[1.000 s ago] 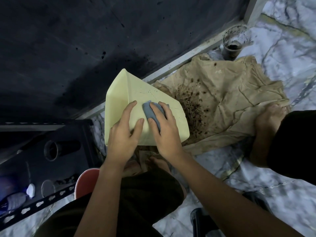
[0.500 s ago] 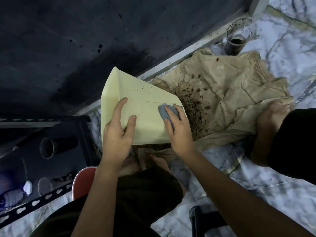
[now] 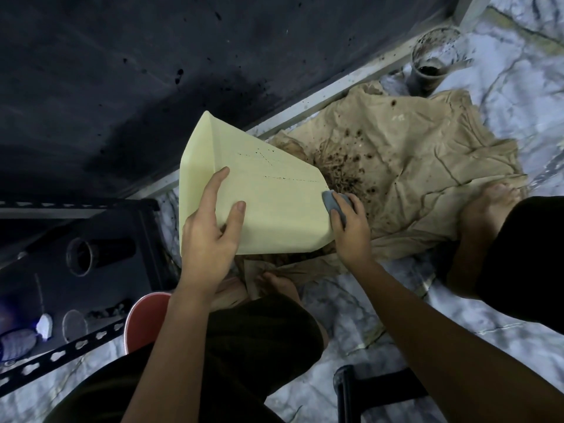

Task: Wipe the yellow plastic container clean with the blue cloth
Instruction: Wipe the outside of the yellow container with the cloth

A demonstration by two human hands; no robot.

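Marble floor (image 3: 503,96), yellow container (image 3: 268,209) upturned, dirty cup (image 3: 432,67) holding dark residue.

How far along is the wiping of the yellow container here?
Midway. The lower face of the yellow container looks clean. The right hand presses the blue cloth at its right edge while the left hand steadies it. Dark specks still dot the upper face.

The left hand (image 3: 210,239) holds the tilted yellow container (image 3: 268,206) by its near left side, thumb on its face. The right hand (image 3: 351,230) presses the blue cloth (image 3: 331,203) against its right edge. Behind lies a soil-stained tan sheet (image 3: 412,166) on the marble floor (image 3: 503,80).
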